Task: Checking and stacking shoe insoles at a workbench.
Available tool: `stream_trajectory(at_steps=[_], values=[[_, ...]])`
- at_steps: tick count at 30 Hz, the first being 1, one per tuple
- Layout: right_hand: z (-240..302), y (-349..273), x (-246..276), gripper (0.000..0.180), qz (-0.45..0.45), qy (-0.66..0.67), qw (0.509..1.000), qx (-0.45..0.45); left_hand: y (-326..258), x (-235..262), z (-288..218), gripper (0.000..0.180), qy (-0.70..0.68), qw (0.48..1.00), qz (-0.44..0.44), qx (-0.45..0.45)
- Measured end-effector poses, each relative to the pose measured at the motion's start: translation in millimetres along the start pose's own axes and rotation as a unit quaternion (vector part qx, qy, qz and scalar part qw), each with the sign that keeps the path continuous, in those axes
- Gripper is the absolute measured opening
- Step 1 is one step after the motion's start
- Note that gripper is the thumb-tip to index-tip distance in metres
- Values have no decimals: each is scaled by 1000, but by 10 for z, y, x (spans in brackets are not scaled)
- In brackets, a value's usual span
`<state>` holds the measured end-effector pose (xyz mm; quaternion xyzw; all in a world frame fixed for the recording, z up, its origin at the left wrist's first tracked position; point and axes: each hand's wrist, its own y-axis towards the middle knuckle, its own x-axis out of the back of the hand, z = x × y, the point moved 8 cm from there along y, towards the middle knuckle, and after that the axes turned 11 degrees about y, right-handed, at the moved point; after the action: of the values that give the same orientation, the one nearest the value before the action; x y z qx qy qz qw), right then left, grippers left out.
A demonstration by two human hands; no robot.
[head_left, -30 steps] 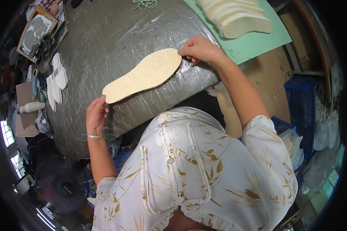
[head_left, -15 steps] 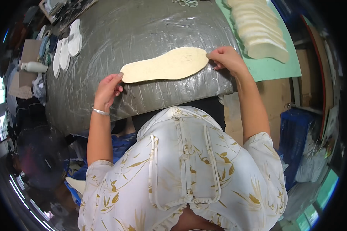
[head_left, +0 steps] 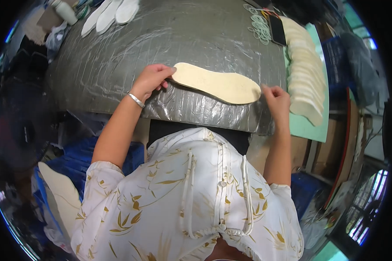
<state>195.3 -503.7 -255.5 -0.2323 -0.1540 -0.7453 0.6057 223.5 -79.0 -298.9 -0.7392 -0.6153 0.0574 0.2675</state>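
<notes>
A cream-coloured insole (head_left: 215,82) lies slantwise over the dark table, its right end lower and nearer to me. At its left end my left hand (head_left: 151,79) pinches the edge between thumb and fingers; a silver bracelet circles that wrist. My right hand (head_left: 278,101) is just beyond the insole's right end, fingers curled in a pinch. Its fingertips are slightly blurred, and whether they still touch the insole or hold something small cannot be made out. To the right of that hand runs an overlapping row of cream insoles (head_left: 307,74) on a pale green sheet (head_left: 311,132).
Plastic film covers the dark table (head_left: 196,39). White insoles (head_left: 109,15) lie at its far left, near a white bottle (head_left: 64,11). At the far right are a black phone (head_left: 277,30) and a coil of pale cord (head_left: 260,29). Blue crates (head_left: 133,156) stand below the table edge.
The view has turned, bringing the phone and cord into sight. The insole now slants down to the right instead of up. My right fingertips, earlier on the insole's end, now appear just off it.
</notes>
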Motion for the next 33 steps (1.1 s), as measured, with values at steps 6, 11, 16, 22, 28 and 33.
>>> stream_trajectory(at_steps=[6,11,16,22,28,33], values=[[1586,-441,-1468,77,204,-64,922,323,-25,-10,36,29,-37,999,15,-25],[1616,-341,-2073,84,264,-115,908,303,-60,-59,25,28,-87,995,6,-40],[1571,-313,-2160,76,279,-88,927,235,-178,127,73,37,-103,985,-107,-83],[1647,-354,-2177,76,287,-98,924,234,-147,163,216,33,-43,998,-40,-36],[1611,-402,-2218,72,296,-95,918,246,-20,64,295,25,-61,998,20,-3],[1661,-438,-2238,71,290,-97,915,264,-10,62,322,23,-73,997,22,2]])
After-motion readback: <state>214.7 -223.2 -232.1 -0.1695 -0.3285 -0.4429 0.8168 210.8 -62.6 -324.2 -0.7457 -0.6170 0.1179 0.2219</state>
